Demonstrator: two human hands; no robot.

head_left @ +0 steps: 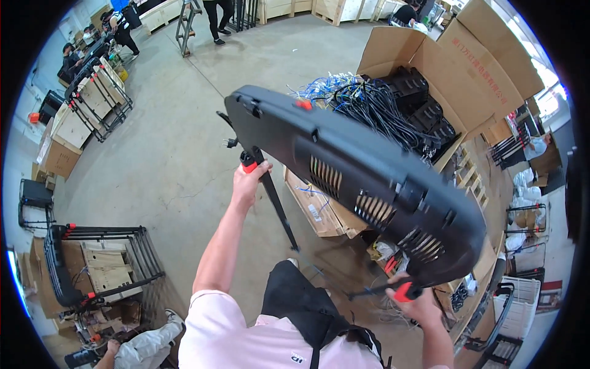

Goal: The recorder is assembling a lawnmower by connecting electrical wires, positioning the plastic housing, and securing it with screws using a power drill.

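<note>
A large black plastic housing [369,163] with slotted vents is held up in front of me, tilted down toward the right. Black tubes with red collars project from its near side. My left hand [248,183] is closed round the black tube with a red collar [248,163] under the housing's left part. At the lower right end, my right hand [425,307] grips another tube by its red collar [404,293]; some of its fingers are hidden. A long black leg [279,212] slants down from beside my left hand toward the floor.
Behind the housing, an open cardboard box [476,74] holds bundled black cables [375,107] and dark plastic parts. A wooden crate [319,212] stands below it. Black frames [117,230] rest at the lower left, near another person's leg [147,344]. Other people are farther back.
</note>
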